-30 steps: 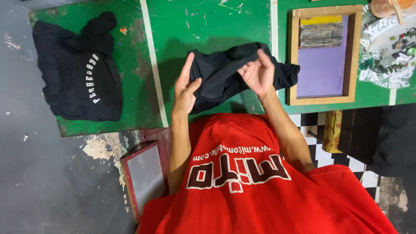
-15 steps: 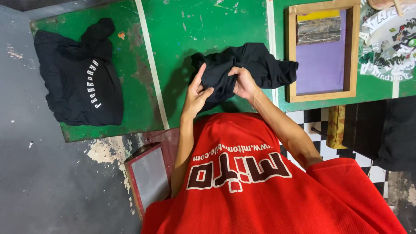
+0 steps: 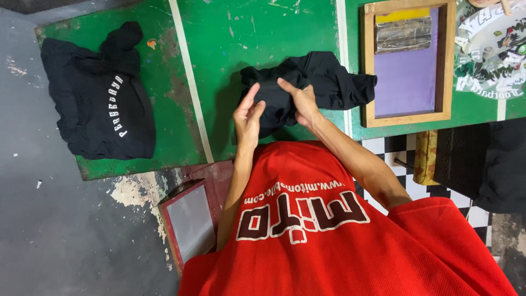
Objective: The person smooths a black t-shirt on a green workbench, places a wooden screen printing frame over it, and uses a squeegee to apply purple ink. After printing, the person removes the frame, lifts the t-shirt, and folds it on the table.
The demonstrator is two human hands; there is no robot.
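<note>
Black cloth lay in two places on the green table (image 3: 263, 33): a folded garment with white lettering (image 3: 101, 96) at the far left, well apart from a crumpled black garment (image 3: 312, 82) near the middle. The left hand (image 3: 247, 116) touched its near edge, fingers loosely spread. The right hand (image 3: 300, 101) pinched a fold. A wooden screen frame (image 3: 408, 60) sat just right.

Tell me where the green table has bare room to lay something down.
Bare green table between the folded black shirt and the crumpled black garment, also above that garment. Crowded right: the wooden screen frame and both hands, left, right.
</note>
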